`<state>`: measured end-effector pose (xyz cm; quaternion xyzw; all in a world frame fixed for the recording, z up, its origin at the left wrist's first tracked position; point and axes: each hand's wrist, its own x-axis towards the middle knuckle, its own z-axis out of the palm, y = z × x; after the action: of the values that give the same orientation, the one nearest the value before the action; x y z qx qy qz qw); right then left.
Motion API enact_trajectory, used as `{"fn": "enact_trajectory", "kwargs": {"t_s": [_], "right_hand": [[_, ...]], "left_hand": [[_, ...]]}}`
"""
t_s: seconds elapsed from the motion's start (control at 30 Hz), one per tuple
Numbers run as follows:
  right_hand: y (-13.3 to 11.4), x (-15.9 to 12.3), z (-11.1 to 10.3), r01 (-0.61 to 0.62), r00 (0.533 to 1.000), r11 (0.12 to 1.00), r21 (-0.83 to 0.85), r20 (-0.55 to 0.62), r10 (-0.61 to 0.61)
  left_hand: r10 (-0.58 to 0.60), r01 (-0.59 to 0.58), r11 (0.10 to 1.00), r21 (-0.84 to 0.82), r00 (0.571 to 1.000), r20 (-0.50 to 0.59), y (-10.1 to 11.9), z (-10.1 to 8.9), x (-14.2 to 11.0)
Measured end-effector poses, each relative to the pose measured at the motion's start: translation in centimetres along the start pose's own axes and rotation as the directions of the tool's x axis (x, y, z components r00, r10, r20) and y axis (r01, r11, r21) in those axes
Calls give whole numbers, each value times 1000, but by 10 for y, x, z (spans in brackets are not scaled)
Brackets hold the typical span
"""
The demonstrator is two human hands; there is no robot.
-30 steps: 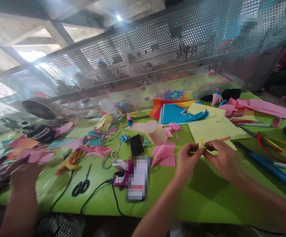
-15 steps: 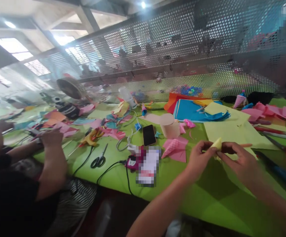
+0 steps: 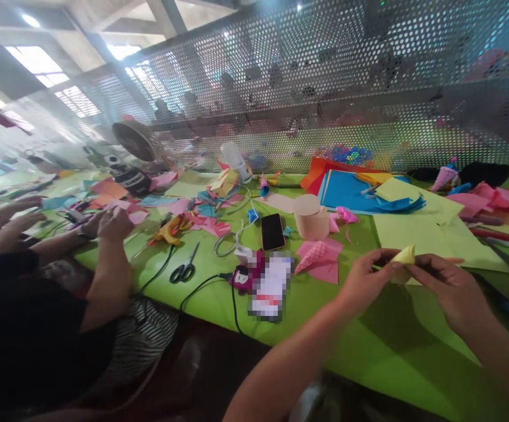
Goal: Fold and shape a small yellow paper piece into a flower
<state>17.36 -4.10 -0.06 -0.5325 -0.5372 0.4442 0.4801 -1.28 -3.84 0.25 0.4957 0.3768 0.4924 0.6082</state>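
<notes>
My left hand (image 3: pixel 364 280) and my right hand (image 3: pixel 450 287) meet above the green table (image 3: pixel 369 351), both pinching a small rolled yellow paper cone (image 3: pixel 403 257) between their fingertips. The cone points up and to the right. Just behind it lies a large yellow paper sheet (image 3: pixel 430 231). A pink paper cone on pink paper (image 3: pixel 318 261) lies to the left of my left hand.
A phone (image 3: pixel 272 231), a cardboard roll (image 3: pixel 311 215), scissors (image 3: pixel 186 268), a glue gun (image 3: pixel 242 275) with black cable and blue paper sheets (image 3: pixel 351 193) lie about. Another person's arms (image 3: pixel 105 258) work at the left. A perforated metal screen (image 3: pixel 325 88) stands behind the table.
The view has swung left and lower, bringing the person at the left more into view. My hands stay together on the yellow cone, which has turned slightly.
</notes>
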Motion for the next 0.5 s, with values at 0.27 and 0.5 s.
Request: {"fn": "enact_trajectory", "kwargs": {"t_s": [0.27,0.5], "right_hand": [[3,1,2,47,998,998,33,47,-49],[-7,-1,11,106,989,994,-9,109,-104]], "left_hand": [[35,-40,996,75,997,65,-9,0,4],[-3,2,1000,-21,1000,-25,-9,-7,8]]}}
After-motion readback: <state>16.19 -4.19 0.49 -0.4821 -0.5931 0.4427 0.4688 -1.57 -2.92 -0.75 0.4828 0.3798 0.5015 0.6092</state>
